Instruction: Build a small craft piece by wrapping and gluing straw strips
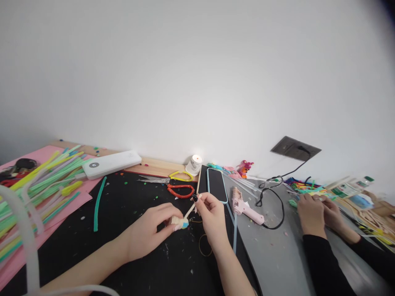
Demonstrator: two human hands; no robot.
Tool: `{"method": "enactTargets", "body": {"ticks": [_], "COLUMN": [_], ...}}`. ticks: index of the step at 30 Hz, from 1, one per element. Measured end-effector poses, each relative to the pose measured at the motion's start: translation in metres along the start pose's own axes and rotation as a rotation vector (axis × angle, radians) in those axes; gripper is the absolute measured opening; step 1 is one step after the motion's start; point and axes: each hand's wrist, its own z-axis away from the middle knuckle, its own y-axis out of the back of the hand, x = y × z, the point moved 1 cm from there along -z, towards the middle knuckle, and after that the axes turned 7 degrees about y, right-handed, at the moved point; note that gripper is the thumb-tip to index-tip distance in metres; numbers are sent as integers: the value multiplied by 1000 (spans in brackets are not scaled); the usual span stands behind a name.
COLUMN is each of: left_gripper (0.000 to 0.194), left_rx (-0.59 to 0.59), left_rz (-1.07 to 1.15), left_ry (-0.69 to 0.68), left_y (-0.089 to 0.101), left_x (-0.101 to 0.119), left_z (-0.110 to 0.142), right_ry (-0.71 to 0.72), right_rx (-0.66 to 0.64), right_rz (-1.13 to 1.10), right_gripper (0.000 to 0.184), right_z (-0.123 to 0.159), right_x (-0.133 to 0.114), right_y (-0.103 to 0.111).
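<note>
My left hand (pixel 149 232) pinches a small cream block (pixel 176 221) between thumb and fingers, low over the black mat (pixel 145 263). A blue and yellow patch shows on the block's right end. My right hand (pixel 212 220) grips a thin pale stick (pixel 189 211) between thumb and forefinger. The stick's lower end meets the block near the coloured patch. Scissors (pixel 180 190) with one yellow and one red handle lie just beyond both hands. A phone (pixel 217 186) in a light blue case rests behind my right hand.
Colourful pipe cleaners (pixel 52 185) cover pink paper at left, beside a white power bank (pixel 112 163). A pink glue gun (pixel 247 209) lies at right, its black cord running to a wall socket (pixel 296 148). Another person's hands (pixel 317 213) work farther right. A white cup (pixel 194 165) stands by the wall.
</note>
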Motion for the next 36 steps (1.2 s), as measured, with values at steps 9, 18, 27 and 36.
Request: {"method": "enactTargets", "body": {"ticks": [9, 18, 27, 36], "left_gripper": [13, 13, 14, 16], "left_rx": [153, 186, 202, 226], "left_rz": [258, 395, 395, 408], "left_ry": [215, 250, 261, 254], "left_y": [5, 3, 4, 6], "left_x": [-16, -21, -26, -20], "left_z": [-7, -10, -12, -10], "right_ry": [5, -113, -145, -478], "right_rx": [106, 247, 208, -1], "right_rz": [399, 940, 1166, 1368], "right_gripper": [19, 29, 37, 51], "right_z": [-16, -24, -21, -19], "right_x": [-15, -4, 4, 17], "right_y": [71, 165, 180, 168]}}
